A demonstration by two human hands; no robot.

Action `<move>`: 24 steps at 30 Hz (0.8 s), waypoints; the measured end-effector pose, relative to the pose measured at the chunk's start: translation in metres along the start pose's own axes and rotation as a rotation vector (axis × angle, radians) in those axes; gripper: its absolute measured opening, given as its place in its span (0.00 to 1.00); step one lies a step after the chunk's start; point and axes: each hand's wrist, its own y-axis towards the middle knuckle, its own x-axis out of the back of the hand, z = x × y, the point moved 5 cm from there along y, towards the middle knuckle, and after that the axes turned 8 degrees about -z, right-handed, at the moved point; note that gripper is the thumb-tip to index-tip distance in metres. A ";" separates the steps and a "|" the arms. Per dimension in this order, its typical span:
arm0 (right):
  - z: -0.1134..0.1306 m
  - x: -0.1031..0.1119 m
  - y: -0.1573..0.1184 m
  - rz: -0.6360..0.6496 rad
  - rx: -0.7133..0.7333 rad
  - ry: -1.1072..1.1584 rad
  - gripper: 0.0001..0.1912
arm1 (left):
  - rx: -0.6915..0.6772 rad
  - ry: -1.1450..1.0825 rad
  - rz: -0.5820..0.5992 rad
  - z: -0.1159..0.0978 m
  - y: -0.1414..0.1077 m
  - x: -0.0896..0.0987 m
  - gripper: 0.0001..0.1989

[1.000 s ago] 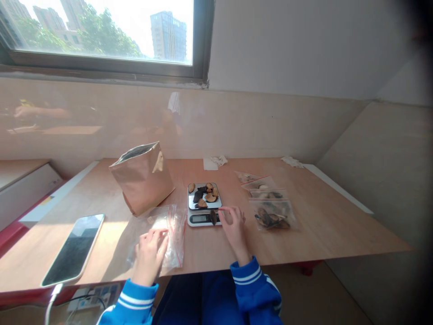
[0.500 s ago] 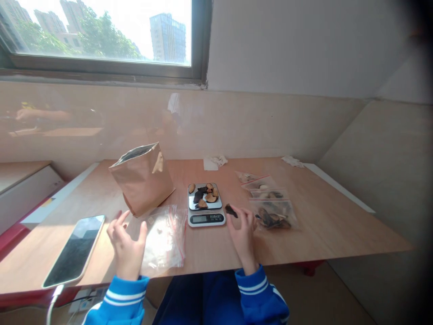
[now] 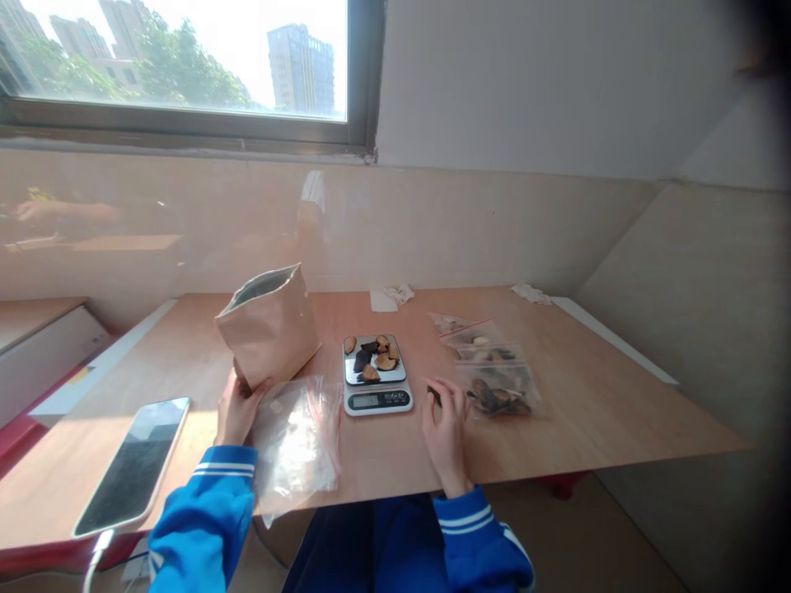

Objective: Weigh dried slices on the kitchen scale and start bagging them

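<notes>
My left hand [image 3: 240, 407] grips the lower left of an open-topped brown paper bag [image 3: 270, 325], its thumb on the front. Between the fingertips of my right hand [image 3: 446, 420] is a small dark dried piece [image 3: 435, 396], partly hidden by the fingers. A white kitchen scale [image 3: 378, 402] lies between my hands, its display lit but too small to read. Several brown and black dried pieces [image 3: 386, 362] rest on its shiny plate. Flat clear zip bags [image 3: 297, 441] with red seals lie in front of the paper bag.
Filled zip bags [image 3: 499, 394] overlap right of the scale. At the left is a phone [image 3: 133, 469] with a white cable [image 3: 97, 560]. Crumpled tissues [image 3: 399, 294] lie at the table's back, below the wall and window. The wooden table [image 3: 593, 395] ends just before my lap.
My left hand has moved up and taken hold of the paper bag, which has shifted right and tilted. My right hand has drawn slightly away from the scale with the dark piece.
</notes>
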 end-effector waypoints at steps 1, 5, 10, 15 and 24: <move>0.015 0.000 0.001 0.031 0.031 0.052 0.15 | 0.032 0.014 0.007 0.000 -0.002 0.001 0.27; 0.086 -0.004 0.003 0.204 0.193 0.240 0.18 | -0.017 0.092 0.048 -0.014 -0.012 0.005 0.20; 0.142 -0.016 -0.001 0.370 0.385 0.287 0.22 | -0.103 0.106 0.085 -0.023 -0.018 0.006 0.20; 0.151 -0.016 0.008 0.339 0.406 0.272 0.17 | -0.104 0.104 0.089 -0.022 -0.018 0.006 0.20; 0.160 -0.042 0.025 0.569 0.436 0.214 0.13 | -0.037 0.014 0.088 -0.020 -0.018 0.005 0.17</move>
